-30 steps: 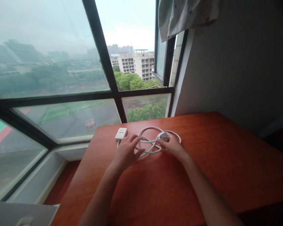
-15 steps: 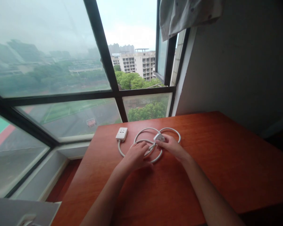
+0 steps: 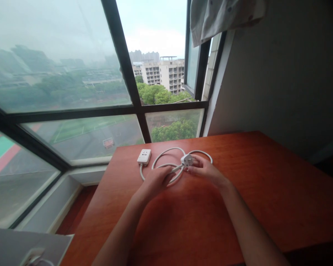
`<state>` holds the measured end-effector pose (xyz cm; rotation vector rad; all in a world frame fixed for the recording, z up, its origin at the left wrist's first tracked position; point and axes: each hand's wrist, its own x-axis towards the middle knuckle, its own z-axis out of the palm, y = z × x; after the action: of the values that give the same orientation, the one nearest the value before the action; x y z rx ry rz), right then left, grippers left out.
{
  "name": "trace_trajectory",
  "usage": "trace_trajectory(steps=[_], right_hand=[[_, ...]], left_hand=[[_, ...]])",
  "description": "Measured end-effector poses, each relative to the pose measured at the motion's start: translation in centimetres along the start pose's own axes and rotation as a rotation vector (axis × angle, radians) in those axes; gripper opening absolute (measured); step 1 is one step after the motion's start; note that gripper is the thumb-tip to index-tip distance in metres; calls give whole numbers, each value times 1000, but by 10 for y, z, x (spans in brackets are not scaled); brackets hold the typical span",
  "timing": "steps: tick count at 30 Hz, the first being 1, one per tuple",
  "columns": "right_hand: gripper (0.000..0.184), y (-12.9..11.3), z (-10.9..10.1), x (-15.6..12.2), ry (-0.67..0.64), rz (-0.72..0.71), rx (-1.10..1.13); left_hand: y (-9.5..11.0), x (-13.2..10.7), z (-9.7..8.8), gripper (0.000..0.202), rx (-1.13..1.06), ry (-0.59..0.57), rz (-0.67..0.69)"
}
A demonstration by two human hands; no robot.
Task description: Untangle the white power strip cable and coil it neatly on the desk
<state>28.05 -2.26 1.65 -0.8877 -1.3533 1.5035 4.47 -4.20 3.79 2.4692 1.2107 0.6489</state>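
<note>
A white extension cord lies in loose loops on the reddish-brown table (image 3: 188, 221). Its cable (image 3: 170, 149) runs from a square socket block (image 3: 144, 156) at the left to a white plug (image 3: 186, 160). Wrapped round the cable just short of the plug is my left hand (image 3: 157, 180), closed, with its fingertips partly hidden. My right hand (image 3: 207, 170) has its fingers on the right side of the plug, gripping it by the prong end. The plug is raised a little and its prongs are mostly hidden by my fingers.
Dark-framed windows (image 3: 138, 110) stand behind and left of the table, one pane swung outward. A pale curtain (image 3: 219, 18) hangs at the top right beside a grey wall (image 3: 274, 81). A white ledge (image 3: 27, 247) is at the lower left.
My left hand has closed round the cable beside the plug, its fingers having been spread before. My right fingers have shifted to the plug's right side, and the cable loops have moved slightly.
</note>
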Motion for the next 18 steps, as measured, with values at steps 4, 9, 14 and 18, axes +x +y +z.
trace_trajectory(steps=[4, 9, 14, 18], right_hand=[[21, 15, 18, 4, 147, -165, -338], [22, 42, 65, 1, -144, -426, -997], [18, 49, 76, 2, -237, -472, -1143], [23, 26, 51, 1, -359, -477, -748]], left_hand=[[-14, -4, -19, 28, -270, 238, -74], [-21, -5, -29, 29, -515, 490, -168], [-23, -6, -29, 27, -541, 608, -198], [-27, -7, -32, 29, -538, 744, -225]])
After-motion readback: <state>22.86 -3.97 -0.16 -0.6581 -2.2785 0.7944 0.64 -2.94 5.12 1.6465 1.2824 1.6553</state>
